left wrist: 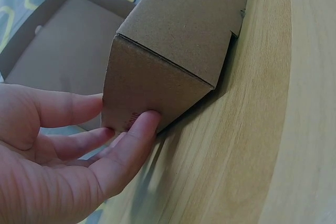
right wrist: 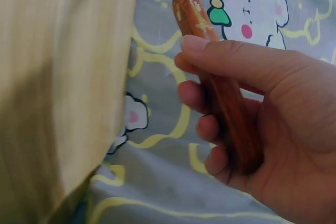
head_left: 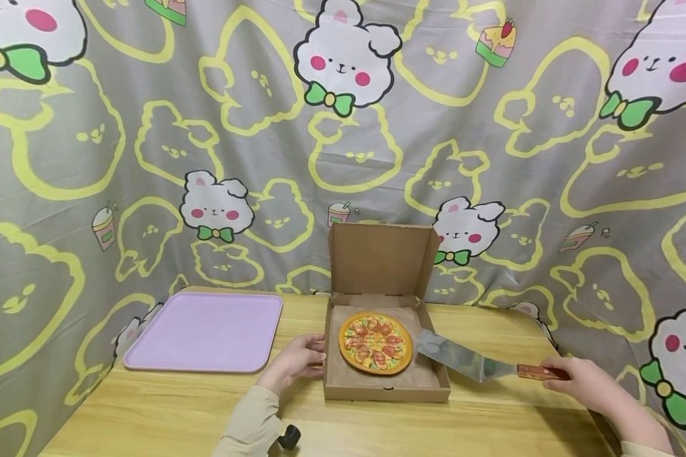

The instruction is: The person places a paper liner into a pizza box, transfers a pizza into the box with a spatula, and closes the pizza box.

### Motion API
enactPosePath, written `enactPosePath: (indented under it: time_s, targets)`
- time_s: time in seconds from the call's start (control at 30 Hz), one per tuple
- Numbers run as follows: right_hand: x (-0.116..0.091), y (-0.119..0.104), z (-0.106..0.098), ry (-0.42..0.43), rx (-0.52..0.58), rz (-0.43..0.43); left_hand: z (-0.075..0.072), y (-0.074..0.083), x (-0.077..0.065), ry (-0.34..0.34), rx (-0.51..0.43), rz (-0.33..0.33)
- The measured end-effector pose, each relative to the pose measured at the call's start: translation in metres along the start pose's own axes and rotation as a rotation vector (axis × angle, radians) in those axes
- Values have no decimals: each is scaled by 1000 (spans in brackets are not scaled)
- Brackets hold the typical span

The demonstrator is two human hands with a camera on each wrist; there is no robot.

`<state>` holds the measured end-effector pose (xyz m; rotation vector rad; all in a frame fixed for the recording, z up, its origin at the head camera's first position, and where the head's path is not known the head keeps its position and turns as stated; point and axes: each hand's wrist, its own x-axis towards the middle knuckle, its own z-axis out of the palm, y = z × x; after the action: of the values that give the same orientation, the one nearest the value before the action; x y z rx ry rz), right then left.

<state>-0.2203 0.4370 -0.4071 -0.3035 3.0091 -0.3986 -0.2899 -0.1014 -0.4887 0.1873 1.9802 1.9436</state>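
An open cardboard box (head_left: 387, 393) stands mid-table with its lid raised at the back. Inside lies a round pizza (head_left: 375, 343). My left hand (head_left: 300, 357) is at the box's left wall; in the left wrist view the thumb (left wrist: 144, 121) rests on that wall and the fingers lie along its edge. My right hand (head_left: 580, 379) holds a pizza server with a flat metal blade (head_left: 451, 357). Its brown handle (right wrist: 231, 114) is gripped between thumb and curled fingers. The blade slants over the box's right side, its tip close to the pizza's right edge.
A lilac tray (head_left: 206, 333) lies on the wooden table (head_left: 166, 412) to the left of the box. Behind and beside the table hangs a grey curtain (head_left: 286, 152) with cartoon bunnies. A black wrist device (head_left: 289, 437) shows by the left sleeve.
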Motion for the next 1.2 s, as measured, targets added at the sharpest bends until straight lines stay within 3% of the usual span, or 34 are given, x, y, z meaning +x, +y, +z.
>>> enactPosePath:
  time_s: [0.2,0.77,1.2]
  targets:
    - [-7,4,9,-2,48,60,1,0,0,3,6,-1]
    - [-10,-11,10,45,131,80,-3,5,-5,-5,-11,23]
    - [-3,-25,13,154,79,13,-13,19,-13,57,-21,20]
